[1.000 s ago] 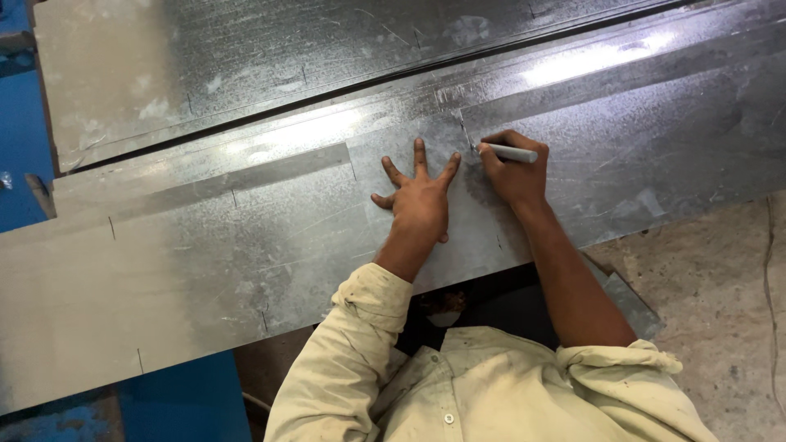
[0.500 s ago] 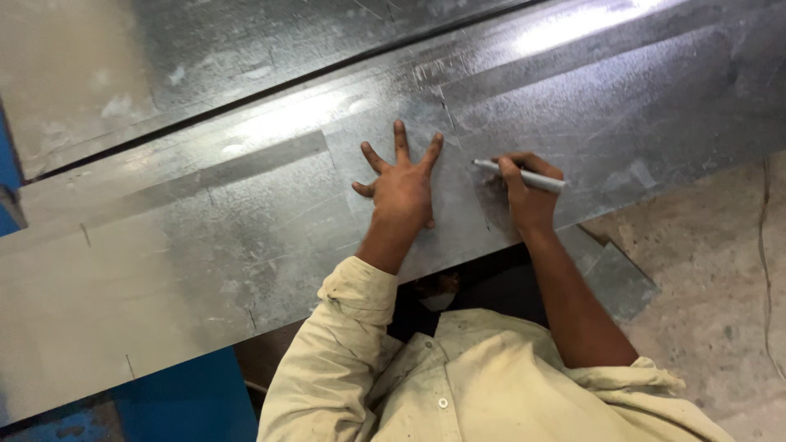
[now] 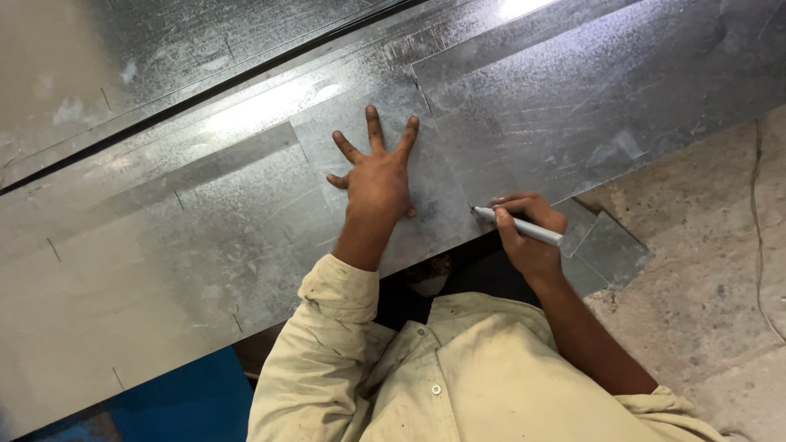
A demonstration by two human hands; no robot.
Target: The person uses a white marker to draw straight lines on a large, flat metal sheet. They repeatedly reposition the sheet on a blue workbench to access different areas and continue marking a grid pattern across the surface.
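Galvanised sheet metal (image 3: 205, 237) lies flat across the view, a long grey panel running from lower left to upper right, with a second sheet (image 3: 147, 65) lying behind it past a dark seam. The person leans over its near edge. The left hand (image 3: 378, 176) is spread flat on the sheet, fingers splayed wide and palm down, pinning the panel. The right hand (image 3: 530, 237) is closed around a slim white marker (image 3: 517, 226), its tip touching the metal close to the near edge, just right of the left hand. A faint dark line (image 3: 421, 86) runs up the sheet from near this spot towards the far edge.

Judging from this, the step in hand is marking out: a layout line or tick is being drawn on the panel. The next move appears to call for a steady stroke of the tip while the flat hand keeps the sheet from sliding, and for the mark to line up with the existing line. A small offcut (image 3: 610, 250) lies on the concrete floor (image 3: 712, 270) beside the right wrist.
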